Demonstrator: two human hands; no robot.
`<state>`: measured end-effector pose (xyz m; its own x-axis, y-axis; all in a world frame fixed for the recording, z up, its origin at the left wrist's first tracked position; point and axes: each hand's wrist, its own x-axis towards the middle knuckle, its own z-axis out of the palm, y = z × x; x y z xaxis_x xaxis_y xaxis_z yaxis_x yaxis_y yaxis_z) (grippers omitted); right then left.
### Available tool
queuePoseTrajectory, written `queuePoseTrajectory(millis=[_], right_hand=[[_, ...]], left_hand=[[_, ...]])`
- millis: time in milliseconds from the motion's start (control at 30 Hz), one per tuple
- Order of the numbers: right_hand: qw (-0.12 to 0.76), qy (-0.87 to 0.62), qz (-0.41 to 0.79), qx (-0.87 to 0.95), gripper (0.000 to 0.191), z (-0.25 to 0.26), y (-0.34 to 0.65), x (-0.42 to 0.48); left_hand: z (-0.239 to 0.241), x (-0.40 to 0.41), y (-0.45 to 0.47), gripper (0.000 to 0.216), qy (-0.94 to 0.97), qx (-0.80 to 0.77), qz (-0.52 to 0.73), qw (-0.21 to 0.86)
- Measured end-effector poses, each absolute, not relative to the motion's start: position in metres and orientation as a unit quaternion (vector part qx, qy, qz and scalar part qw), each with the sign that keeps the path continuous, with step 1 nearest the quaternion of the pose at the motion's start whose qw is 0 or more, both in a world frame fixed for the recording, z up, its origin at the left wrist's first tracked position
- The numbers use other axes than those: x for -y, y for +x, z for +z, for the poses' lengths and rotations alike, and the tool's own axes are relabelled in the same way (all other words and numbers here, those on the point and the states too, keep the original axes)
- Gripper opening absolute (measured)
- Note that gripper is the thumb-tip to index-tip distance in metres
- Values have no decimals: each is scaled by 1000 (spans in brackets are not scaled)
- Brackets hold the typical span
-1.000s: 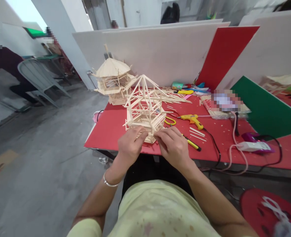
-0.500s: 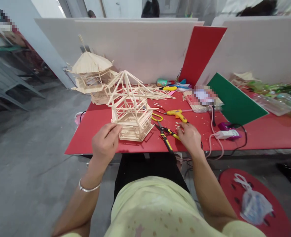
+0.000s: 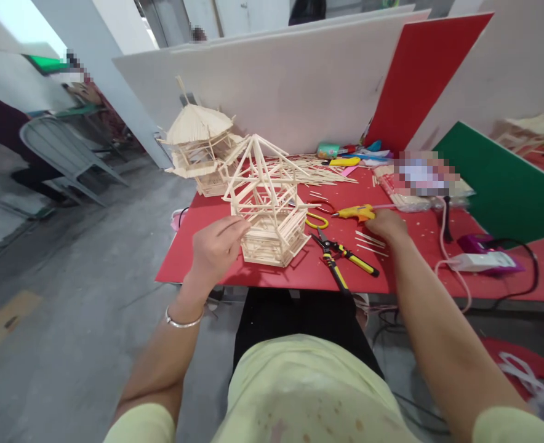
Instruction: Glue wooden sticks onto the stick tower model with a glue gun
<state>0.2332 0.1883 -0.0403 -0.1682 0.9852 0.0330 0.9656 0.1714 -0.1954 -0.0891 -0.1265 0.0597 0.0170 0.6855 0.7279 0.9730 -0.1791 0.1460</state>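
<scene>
A small house frame of thin wooden sticks [image 3: 272, 231] stands near the front of the red table. At its left side is my left hand [image 3: 219, 246], thumb and fingers pinched together at the frame's edge; what lies between the fingertips is too small to make out. My right hand [image 3: 389, 229] is wrapped round the handle of a yellow glue gun [image 3: 355, 213], its nozzle pointing left toward the frame. Several short loose sticks [image 3: 371, 242] lie just below that hand. Pliers-like cutters with black and yellow handles [image 3: 339, 258] rest between the frame and my right forearm.
Behind on the left stands a second stick house with a covered roof [image 3: 200, 132]. Scissors with yellow loops [image 3: 317, 220] and a stick pile [image 3: 318, 171] lie nearby. A white power strip [image 3: 482, 261] with cables sits right. White boards [image 3: 272, 92] and a green board [image 3: 503, 184] stand behind.
My right hand has moved from the short sticks by the cutters to the glue gun and closed on it. My left hand stays pinched at the frame. The view has turned left.
</scene>
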Motion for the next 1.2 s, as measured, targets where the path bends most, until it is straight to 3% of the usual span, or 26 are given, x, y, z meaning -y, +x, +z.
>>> queuePoseTrajectory(millis=[67, 167, 233, 400, 567, 733, 867, 1033, 1100, 1200], right_hand=[[99, -655, 82, 744, 39, -36, 241, -180], [238, -659, 114, 704, 48, -25, 255, -148], [301, -641, 141, 692, 44, -17, 258, -115], [422, -540, 380, 621, 31, -6, 237, -28], [405, -407, 544, 612, 23, -2, 227, 14], [407, -367, 535, 643, 28, 11, 236, 24], [399, -438, 431, 680, 41, 35, 217, 30], [422, -507, 268, 703, 51, 57, 180, 36], [419, -490, 306, 701, 50, 54, 171, 36], [396, -422, 503, 642, 50, 39, 157, 35]], left_hand=[[63, 125, -91, 24, -693, 611, -323, 207], [67, 121, -96, 23, -715, 603, -273, 226], [69, 119, -98, 24, -725, 601, -241, 236], [73, 113, -97, 28, -737, 612, -178, 223], [81, 109, -91, 33, -750, 614, -116, 219], [80, 105, -88, 33, -739, 632, -118, 201], [75, 108, -88, 27, -730, 620, -202, 204], [71, 127, -112, 14, -646, 618, -425, 141], [59, 133, -133, 15, -543, 639, -538, 86], [29, 134, -160, 18, -393, 605, -692, -35]])
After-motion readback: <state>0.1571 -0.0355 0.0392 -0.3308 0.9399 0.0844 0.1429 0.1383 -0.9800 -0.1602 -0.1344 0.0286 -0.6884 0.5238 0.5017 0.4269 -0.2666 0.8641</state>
